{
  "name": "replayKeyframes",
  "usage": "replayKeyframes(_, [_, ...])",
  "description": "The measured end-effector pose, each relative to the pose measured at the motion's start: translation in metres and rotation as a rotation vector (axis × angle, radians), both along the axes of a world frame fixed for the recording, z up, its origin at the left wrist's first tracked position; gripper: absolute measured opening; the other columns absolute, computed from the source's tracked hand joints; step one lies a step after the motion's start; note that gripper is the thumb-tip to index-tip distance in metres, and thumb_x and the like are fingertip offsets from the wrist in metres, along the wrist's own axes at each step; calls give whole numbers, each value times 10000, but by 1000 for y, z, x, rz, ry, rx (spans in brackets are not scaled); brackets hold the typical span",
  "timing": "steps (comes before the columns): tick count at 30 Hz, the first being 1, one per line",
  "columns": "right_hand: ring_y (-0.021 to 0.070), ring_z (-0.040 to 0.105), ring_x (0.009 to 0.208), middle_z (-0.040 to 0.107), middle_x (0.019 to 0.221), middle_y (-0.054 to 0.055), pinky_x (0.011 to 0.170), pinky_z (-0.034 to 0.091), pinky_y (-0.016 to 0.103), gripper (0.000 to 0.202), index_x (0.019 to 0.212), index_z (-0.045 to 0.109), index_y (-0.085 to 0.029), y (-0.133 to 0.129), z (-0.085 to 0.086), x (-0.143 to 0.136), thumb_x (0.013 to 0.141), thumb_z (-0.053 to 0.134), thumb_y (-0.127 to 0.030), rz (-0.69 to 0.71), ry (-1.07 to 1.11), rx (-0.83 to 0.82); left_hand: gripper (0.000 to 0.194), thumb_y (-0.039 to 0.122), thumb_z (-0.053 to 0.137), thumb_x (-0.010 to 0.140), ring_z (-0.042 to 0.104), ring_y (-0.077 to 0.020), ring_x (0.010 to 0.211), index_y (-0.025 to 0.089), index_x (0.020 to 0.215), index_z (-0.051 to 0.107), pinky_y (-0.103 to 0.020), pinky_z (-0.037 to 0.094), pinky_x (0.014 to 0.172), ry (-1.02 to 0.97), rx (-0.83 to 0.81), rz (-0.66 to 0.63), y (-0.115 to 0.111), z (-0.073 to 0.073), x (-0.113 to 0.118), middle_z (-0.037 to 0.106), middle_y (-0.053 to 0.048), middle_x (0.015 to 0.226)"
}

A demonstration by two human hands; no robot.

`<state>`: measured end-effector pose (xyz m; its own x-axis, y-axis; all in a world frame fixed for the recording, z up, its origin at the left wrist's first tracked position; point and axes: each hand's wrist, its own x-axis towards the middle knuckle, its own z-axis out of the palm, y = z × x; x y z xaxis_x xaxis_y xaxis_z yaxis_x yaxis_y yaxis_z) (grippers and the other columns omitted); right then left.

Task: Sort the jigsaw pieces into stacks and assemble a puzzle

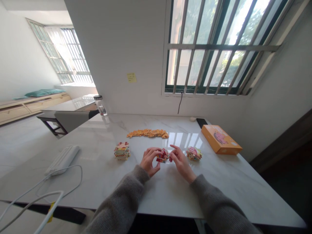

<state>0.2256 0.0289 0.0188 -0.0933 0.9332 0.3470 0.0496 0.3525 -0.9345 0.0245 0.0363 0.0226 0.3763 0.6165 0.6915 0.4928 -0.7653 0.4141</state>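
Observation:
My left hand (150,160) grips the left side of a small red, multicoloured stack of jigsaw puzzle pieces (162,156), thumb at the near side and fingers over the far side. On its right edge, the fingers of my right hand (179,162) are pinched together, with the index finger raised; what they pinch is too small to make out. A taller stack of puzzle pieces (122,151) stands left of my hands. To the right, near my right hand, sits another colourful stack (194,153). Beyond both hands lies a long row of overlapping orange pieces (147,133).
An orange box (220,139) lies at the right, with a black phone (201,123) and a small white round object (192,119) behind it. A power strip (62,160) with white cables is on the left. A clear bottle (100,105) stands at the table's far left corner.

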Motion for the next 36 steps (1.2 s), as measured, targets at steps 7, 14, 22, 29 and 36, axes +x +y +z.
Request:
replayKeyframes(7, [156,531,706,546,790,-3,677,457,291,372,1298,509,-200,-3,-2,2,963,482,-361,-42,-239,81,292,114,585,685,542,-279,1138,232,951,615,-466,395,1031,101,-4,286,13,35,-83,652,-44,1192])
replayKeyframes(14, [145,519,676,538,757,-13,665,437,268,330,1251,569,-206,-5,2,-1,950,468,-299,-22,-384,128,293,200,542,677,551,-269,1126,228,958,621,-464,393,1058,171,-215,449,39,41,-171,663,-28,1176])
replayKeyframes(22, [155,531,674,561,745,-7,645,434,269,320,1224,583,-197,-3,-1,2,948,450,-290,-86,-401,144,254,195,514,662,545,-267,1148,228,895,610,-486,389,1074,201,-307,411,47,28,-187,653,-29,1213])
replayKeyframes(29, [190,586,769,636,851,45,718,468,314,268,1089,644,-182,12,-14,10,916,447,-236,-200,-419,151,213,233,505,785,537,-257,1153,226,981,588,-447,428,1043,91,-99,229,20,48,-123,624,-71,1210])
replayKeyframes(36, [214,606,953,641,994,71,864,477,361,260,1026,674,-198,16,-18,14,912,442,-172,-143,-448,183,258,277,635,806,574,-265,1054,222,1056,599,-425,464,939,273,-241,160,20,8,-12,633,-73,1100])
